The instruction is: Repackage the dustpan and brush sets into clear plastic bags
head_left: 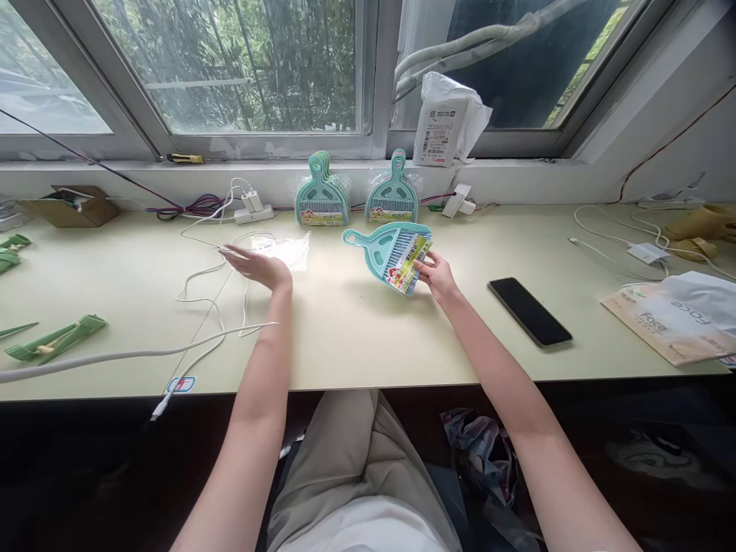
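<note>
My right hand point(437, 274) grips a teal mini dustpan and brush set point(394, 257) by its bristle end, over the middle of the table. Its handle points left, and a printed card label lies across the bristles. On the left, my left hand point(258, 268) is held with fingers stretched out and nothing in it. Near its fingers lie a clear plastic wrapper point(290, 249) and white cables point(210, 303). Against the back wall, two upright stacks of similar sets, a left stack point(322, 192) and a right stack point(394, 192), stand in clear wrapping.
A black phone point(530, 312) and a tissue pack point(672, 314) lie to the right. At the left are green plastic pieces point(57, 337) and a cardboard box point(77, 208). A power strip point(253, 213) sits at the back; a white bagged box point(442, 123) stands on the sill.
</note>
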Demonstrator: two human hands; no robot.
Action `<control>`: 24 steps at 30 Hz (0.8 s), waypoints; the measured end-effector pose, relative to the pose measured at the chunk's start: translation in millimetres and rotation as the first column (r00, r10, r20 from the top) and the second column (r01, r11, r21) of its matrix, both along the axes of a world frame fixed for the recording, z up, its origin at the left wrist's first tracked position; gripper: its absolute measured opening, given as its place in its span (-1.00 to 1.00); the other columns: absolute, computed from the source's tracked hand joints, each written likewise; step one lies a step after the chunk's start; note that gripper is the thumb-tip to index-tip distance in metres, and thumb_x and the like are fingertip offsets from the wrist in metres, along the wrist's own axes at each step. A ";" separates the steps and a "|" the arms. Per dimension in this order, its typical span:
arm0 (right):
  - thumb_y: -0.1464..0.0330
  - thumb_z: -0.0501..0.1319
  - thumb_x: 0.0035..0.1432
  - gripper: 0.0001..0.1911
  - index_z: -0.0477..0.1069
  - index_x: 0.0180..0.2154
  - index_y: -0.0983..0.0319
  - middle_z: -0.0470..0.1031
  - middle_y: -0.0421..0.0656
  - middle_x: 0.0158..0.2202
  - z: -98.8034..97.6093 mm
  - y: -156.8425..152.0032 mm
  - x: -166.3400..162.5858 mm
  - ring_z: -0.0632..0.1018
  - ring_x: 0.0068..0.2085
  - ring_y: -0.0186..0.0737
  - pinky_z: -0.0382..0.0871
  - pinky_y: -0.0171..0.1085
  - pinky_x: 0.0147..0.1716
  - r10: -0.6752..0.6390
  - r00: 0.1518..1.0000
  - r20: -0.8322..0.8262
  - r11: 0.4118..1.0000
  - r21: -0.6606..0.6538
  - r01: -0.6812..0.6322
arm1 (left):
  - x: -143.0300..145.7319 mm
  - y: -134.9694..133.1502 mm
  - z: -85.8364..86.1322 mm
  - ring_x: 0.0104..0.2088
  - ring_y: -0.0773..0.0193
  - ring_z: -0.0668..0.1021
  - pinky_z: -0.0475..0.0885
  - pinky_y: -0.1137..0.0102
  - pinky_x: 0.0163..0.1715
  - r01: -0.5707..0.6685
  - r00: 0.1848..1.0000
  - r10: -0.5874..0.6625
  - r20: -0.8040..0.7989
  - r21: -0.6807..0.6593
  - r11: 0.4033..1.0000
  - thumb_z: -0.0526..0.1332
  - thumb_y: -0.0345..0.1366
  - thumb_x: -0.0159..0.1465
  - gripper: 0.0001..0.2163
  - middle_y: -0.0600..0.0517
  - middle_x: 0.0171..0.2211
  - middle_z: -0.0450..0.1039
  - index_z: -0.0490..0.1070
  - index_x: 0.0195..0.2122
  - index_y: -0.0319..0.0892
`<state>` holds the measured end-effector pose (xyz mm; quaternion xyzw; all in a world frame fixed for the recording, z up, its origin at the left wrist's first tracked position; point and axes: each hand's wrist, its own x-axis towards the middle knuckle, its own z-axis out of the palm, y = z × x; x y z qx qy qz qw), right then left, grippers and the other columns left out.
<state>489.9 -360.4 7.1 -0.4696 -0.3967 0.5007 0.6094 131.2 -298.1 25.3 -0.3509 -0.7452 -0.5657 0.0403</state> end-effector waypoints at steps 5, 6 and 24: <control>0.34 0.43 -0.10 -0.50 0.36 -0.08 0.20 0.60 -0.13 -0.25 1.6 -5.5 -9.3 0.62 -0.26 -0.18 0.58 -0.14 -0.16 0.034 0.999 -0.008 0.999 0.018 -0.034 | 70.1 -13.0 2.1 0.25 0.11 0.25 0.18 0.17 0.23 0.608 0.786 -0.613 0.082 0.081 0.790 0.06 -0.37 0.27 -0.57 -0.19 0.24 0.17 0.15 0.18 -0.18; 0.33 0.43 -0.09 -0.50 0.35 -0.09 0.19 0.60 -0.13 -0.24 2.0 -6.8 -11.5 0.62 -0.25 -0.18 0.57 -0.14 -0.16 0.038 0.999 -0.011 0.999 0.021 -0.038 | 84.5 -16.6 -0.5 0.14 0.12 0.40 0.31 0.18 0.13 0.724 0.659 -0.720 0.220 0.077 0.686 0.02 -0.30 0.31 -0.62 -0.21 0.14 0.28 0.16 0.16 -0.19; 0.26 0.11 0.27 -0.77 0.43 -0.24 0.29 0.62 -0.05 -0.33 1.2 7.0 21.1 0.62 -0.43 -0.26 0.51 -0.38 -0.53 -0.132 0.991 0.023 0.967 -0.215 0.134 | 97.6 -11.1 -23.7 -0.36 0.27 0.41 0.31 0.41 -0.31 0.823 0.504 -0.746 0.435 0.021 0.568 0.02 -0.08 0.26 -0.71 0.04 -0.47 0.34 0.27 -0.49 -0.16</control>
